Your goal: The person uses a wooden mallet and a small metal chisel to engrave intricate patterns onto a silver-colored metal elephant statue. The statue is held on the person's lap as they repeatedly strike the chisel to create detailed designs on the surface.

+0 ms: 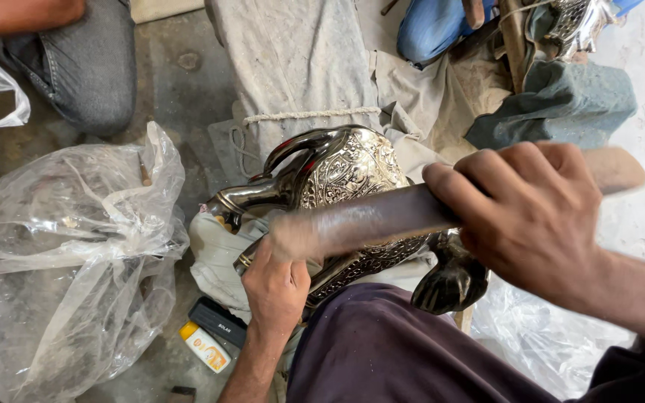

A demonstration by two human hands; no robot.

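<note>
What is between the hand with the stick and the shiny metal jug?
Only the stick itself. The right hand grips its end, and its blurred far end lies across the embossed jug. The left hand touches the jug directly.

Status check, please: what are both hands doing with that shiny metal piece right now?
Right hand gripping a blurred wooden tool across the engraved metal figure. Left hand steadying the figure's lower edge. Clear plastic bag alongside, not obstructing.
</note>
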